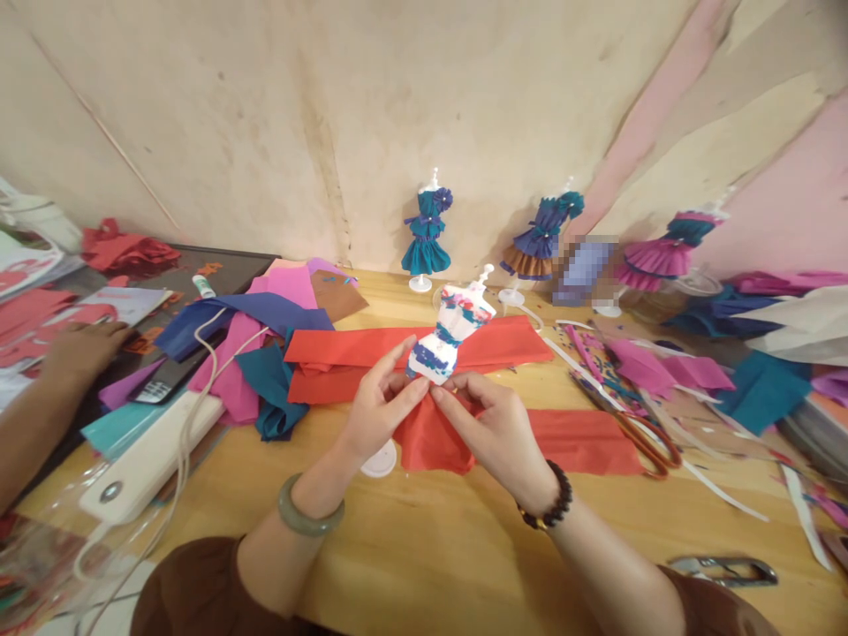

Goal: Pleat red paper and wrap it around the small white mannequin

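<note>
A small white dress-form mannequin (464, 314), patched with blue, teal and red scraps, tilts to the right between my hands. My left hand (381, 402) is closed at its lower left edge, thumb and fingers pinching the hem with red cloth. My right hand (494, 433) pinches the top of the same red cloth (434, 442), which hangs below the mannequin in gathered folds. Behind them lies a folded red strip (351, 347), and another red strip (579, 442) lies to the right. A white round base (379, 461) sits partly under my left wrist.
Three dressed mannequins, teal (426, 238), blue-brown (540, 234) and pink (669, 252), stand along the wall. Orange-handled scissors (655, 455) and metal snips (725, 571) lie right. Left are coloured cloth scraps (238, 371), a corded white power strip (152, 450) and another person's hand (83, 358).
</note>
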Action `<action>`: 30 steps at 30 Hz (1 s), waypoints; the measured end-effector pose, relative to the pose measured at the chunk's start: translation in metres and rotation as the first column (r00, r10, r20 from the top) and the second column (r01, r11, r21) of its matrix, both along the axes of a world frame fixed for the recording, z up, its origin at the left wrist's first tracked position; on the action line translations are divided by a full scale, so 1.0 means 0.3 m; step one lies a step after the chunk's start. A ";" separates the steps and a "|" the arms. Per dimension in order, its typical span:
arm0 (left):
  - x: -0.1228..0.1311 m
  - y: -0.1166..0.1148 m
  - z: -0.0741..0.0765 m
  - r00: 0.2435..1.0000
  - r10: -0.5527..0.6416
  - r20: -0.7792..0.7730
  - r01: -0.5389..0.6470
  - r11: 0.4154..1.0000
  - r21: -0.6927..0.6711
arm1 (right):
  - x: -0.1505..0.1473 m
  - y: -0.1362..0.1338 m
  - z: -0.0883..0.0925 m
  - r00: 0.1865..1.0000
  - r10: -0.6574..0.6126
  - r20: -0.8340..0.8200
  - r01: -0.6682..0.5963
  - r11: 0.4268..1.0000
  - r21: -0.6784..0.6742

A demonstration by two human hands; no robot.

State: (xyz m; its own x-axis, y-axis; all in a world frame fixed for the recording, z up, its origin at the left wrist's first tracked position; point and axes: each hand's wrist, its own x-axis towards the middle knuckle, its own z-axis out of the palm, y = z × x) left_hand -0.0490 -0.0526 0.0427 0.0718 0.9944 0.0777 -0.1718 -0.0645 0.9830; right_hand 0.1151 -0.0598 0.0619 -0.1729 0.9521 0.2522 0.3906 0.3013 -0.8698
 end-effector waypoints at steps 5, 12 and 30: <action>0.004 -0.004 0.003 1.000 -0.021 -0.001 0.021 1.000 0.012 | -0.002 0.000 0.002 1.000 -0.007 -0.001 0.007 1.000 0.003; 0.003 -0.005 -0.004 0.999 -0.044 -0.023 0.045 0.998 0.041 | 0.004 0.006 -0.015 1.000 -0.009 0.007 0.009 1.000 -0.008; 0.005 0.007 0.006 0.999 0.043 -0.009 -0.043 0.999 0.031 | 0.003 0.008 -0.007 0.999 0.022 -0.045 -0.023 1.000 -0.019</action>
State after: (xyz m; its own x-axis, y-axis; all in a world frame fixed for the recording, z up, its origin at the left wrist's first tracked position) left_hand -0.0475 -0.0506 0.0444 0.0295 0.9938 0.1074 -0.1590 -0.1014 0.9821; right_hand 0.1161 -0.0572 0.0599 -0.1836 0.9528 0.2419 0.3439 0.2928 -0.8922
